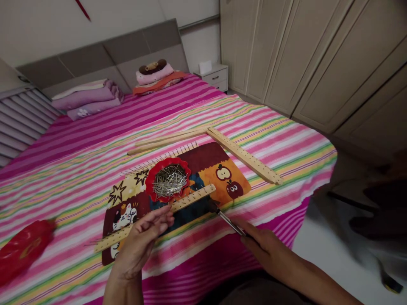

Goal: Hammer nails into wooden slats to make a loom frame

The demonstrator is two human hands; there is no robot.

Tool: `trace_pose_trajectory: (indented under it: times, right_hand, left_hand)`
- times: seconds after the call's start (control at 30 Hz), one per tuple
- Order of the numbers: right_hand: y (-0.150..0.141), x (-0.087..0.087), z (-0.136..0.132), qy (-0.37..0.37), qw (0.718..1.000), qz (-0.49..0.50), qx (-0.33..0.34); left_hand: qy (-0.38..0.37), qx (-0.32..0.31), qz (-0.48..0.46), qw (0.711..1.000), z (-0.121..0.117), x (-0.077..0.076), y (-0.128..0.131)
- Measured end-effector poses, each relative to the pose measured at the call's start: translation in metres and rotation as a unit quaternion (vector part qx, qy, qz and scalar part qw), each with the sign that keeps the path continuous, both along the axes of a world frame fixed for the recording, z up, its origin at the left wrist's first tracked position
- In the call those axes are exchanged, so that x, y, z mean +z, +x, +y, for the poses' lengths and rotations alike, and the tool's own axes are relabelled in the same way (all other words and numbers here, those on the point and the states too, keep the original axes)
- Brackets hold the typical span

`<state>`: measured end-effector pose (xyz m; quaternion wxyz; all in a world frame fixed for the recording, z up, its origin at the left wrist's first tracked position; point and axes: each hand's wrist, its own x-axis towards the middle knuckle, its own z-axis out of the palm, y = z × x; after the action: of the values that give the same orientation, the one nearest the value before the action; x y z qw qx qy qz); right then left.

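Note:
My right hand grips a hammer by its handle, the dark head low beside the near side of a wooden strip. Several nails stand up along the strip's right part, and more nails show at its left end. My left hand covers the strip's middle, thumb and fingertips brought together at its edge; what they pinch, if anything, is too small to make out. Just behind the strip, a red scalloped bowl holds a heap of nails. Strip and bowl rest on a patterned mat.
Behind the mat lies another nail-studded strip. More wooden strips lie beyond and to the right. A red plastic bag is at left on the striped bed cover. Folded bedding lies by the headboard; wardrobes stand right.

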<state>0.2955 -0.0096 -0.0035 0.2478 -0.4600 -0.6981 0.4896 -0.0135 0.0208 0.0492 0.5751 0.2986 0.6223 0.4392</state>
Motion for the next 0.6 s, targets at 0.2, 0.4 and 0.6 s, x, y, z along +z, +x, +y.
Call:
trace_pose_trajectory:
  times: [0.2, 0.4, 0.6]
  right_hand:
    - [0.0, 0.001, -0.001, -0.007, 1.0, 0.018, 0.01]
    - [0.0, 0.003, 0.0, -0.008, 1.0, 0.003, 0.009]
    - [0.0, 0.0, 0.0, -0.003, 1.0, 0.012, 0.01]
  left_hand:
    - [-0.008, 0.049, -0.027, 0.998, 0.002, -0.021, 0.013]
    - [0.051, 0.152, 0.037, 0.986, 0.009, -0.054, 0.023]
    - [0.092, 0.21, 0.085, 0.97, 0.016, -0.074, 0.03]
